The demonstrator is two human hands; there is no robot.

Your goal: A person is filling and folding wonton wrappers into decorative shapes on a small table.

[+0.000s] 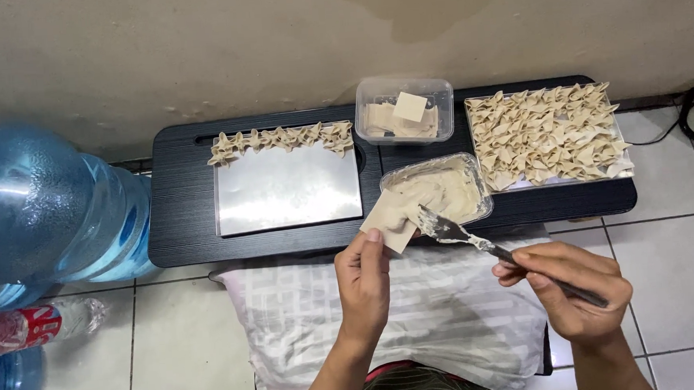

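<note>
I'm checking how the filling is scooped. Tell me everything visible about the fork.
The dark-handled metal fork lies tilted, tines up-left, handle down-right in the right hand. Pale paste coats its tines and neck. The tines rest over the square dough wrapper held by the left hand, beside the clear filling tub.

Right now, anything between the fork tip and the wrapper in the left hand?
Nothing visible. The fork in the right hand has its tip right at the square wrapper pinched by the left hand, beside the filling tub.
</note>
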